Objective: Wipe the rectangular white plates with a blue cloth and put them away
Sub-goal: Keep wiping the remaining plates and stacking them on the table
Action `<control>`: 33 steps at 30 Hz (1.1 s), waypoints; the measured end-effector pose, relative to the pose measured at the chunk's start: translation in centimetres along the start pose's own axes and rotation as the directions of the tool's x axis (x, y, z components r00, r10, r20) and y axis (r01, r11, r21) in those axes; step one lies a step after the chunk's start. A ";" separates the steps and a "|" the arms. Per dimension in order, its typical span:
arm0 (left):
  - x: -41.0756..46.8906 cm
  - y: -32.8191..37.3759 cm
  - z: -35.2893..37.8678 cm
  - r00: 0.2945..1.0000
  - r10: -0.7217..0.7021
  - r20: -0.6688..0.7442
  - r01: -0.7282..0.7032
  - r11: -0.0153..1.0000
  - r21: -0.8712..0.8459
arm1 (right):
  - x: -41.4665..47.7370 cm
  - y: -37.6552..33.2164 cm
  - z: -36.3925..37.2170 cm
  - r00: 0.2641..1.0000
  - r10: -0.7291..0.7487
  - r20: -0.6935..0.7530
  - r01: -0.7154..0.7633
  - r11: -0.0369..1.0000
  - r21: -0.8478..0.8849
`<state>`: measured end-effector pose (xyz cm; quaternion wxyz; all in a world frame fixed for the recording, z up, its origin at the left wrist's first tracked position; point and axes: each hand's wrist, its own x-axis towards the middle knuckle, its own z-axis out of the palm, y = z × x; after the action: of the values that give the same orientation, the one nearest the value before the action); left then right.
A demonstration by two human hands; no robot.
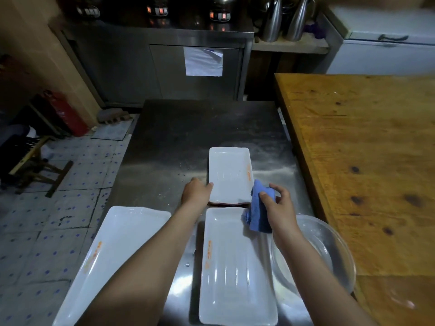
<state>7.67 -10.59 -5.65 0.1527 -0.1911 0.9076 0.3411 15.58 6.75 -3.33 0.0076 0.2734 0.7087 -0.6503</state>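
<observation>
Plate [229, 174] edge gripped by left hand [196, 191]; right hand [280, 203] holds cloth [259, 212] alongside.

dim kitchen | steel counter [188, 128] centre | wooden table [367, 161] right | steel cabinet [131, 67] behind | patterned tile floor [47, 208] left

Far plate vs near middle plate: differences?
The left hand grips the far plate at its left edge; the right hand holds the blue cloth over a corner of the near middle plate. The far plate's orange print runs along its right side, the near one's along its left. Both white, rectangular, face up.
</observation>
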 end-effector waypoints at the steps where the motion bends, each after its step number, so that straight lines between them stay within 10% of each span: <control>1: 1.0 0.3 0.3 1.000 -0.018 0.003 0.018 1.000 -0.006 | 0.5 0.0 0.1 1.000 0.008 -0.009 -0.008 1.000 -0.010; 18: 6.5 1.8 1.5 0.996 0.071 -0.046 -0.067 0.993 0.095 | 4.2 -0.1 1.3 0.997 0.081 -0.014 -0.081 0.996 0.042; 33: 4.7 2.8 0.4 0.999 -0.042 0.014 0.044 0.936 -0.349 | 2.8 -1.7 -0.3 0.999 0.038 -0.028 -0.035 0.996 0.083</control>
<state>2.28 -9.51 -6.31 0.1267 -0.2340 0.8279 0.4937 12.61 8.08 -2.71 -0.0022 0.2958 0.6762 -0.6747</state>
